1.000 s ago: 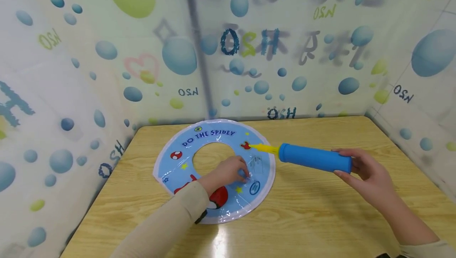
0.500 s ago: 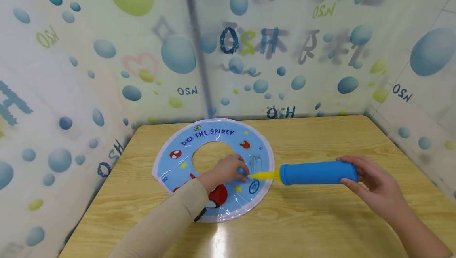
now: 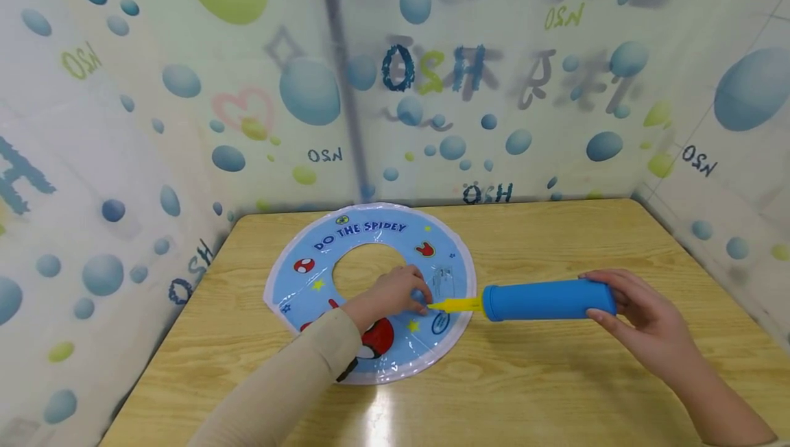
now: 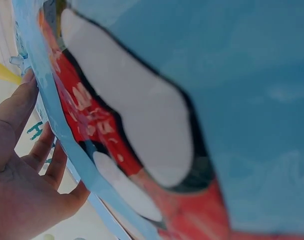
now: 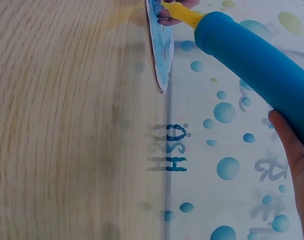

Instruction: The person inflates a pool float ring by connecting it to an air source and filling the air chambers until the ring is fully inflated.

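A flat, deflated swim ring [image 3: 453,275], blue with a pale rim and cartoon prints, lies on the wooden table. My left hand [image 3: 395,291] reaches over it, fingertips pinching it around the clear valve [image 4: 15,60], which shows beside the thumb in the left wrist view. From the right, my right hand [image 3: 648,313] grips the end of a blue hand pump [image 3: 549,300], thumb on one side and fingers on the other. The pump is held nearly level above the table. Its yellow nozzle [image 3: 459,305] points left, with the tip right at the left fingertips and the valve.
The wooden table [image 3: 586,378] has its back edge against a curtain [image 3: 524,111] printed with blue and green drops. Similar sheets hang at the left and right sides.
My right hand has brought the pump down and levelled it, so its nozzle moved from above the ring's red print to the left fingertips. The left hand has stayed in place.
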`<state>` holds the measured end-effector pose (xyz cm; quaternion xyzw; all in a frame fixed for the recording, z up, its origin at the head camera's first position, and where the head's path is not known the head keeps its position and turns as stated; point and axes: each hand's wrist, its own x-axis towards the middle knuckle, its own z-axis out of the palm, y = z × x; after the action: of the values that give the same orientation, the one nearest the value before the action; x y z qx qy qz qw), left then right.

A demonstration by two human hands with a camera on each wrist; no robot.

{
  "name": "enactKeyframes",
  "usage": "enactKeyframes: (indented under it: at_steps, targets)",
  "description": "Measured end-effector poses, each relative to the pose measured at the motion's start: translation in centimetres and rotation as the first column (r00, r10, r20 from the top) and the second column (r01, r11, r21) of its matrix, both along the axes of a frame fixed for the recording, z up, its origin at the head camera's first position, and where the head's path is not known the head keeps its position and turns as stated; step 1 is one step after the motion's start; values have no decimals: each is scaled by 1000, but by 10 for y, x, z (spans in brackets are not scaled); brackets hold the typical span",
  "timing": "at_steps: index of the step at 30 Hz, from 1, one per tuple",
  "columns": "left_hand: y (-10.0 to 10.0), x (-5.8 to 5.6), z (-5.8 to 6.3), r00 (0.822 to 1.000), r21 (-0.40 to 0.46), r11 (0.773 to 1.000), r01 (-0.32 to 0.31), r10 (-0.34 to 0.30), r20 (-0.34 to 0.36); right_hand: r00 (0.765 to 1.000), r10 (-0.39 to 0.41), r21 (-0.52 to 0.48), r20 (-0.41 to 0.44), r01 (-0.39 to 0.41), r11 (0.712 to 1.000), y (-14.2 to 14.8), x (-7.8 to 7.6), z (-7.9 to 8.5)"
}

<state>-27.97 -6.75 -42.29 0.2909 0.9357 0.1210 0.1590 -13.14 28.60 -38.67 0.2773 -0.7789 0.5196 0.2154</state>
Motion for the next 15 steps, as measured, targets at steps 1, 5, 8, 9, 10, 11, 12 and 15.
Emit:
enactKeyframes:
  at_steps: [1, 5, 8, 9, 10, 11, 12, 15]
  targets:
    - [0, 0, 0, 1000, 1, 1000, 1, -1, 0, 1000, -4, 3, 2, 4, 1000, 0, 0, 0]
    - [0, 0, -1, 1000, 7, 1000, -6, 6, 7, 1000, -23, 13, 15, 23, 1000, -1, 1, 2]
    - [0, 0, -2, 1000, 11, 1000, -11, 11, 12, 999, -37, 25, 24, 37, 999, 0, 2, 3]
    - [0, 0, -2, 1000, 11, 1000, -12, 12, 13, 999, -48, 36, 26, 47, 998, 0, 2, 3]
    - [0, 0, -3, 1000, 10, 1000, -11, 11, 12, 998, -59, 51, 25, 58, 997, 0, 2, 4]
    - [0, 0, -3, 1000, 10, 1000, -10, 10, 11, 997, -71, 68, 23, 70, 995, 0, 1, 5]
    - [0, 0, -3, 1000, 9, 1000, -9, 9, 11, 996, -86, 89, 17, 84, 992, 0, 1, 6]
    - [1, -1, -3, 1000, 2, 1000, -6, 6, 6, 994, -105, 139, -3, 105, 985, 0, -1, 11]
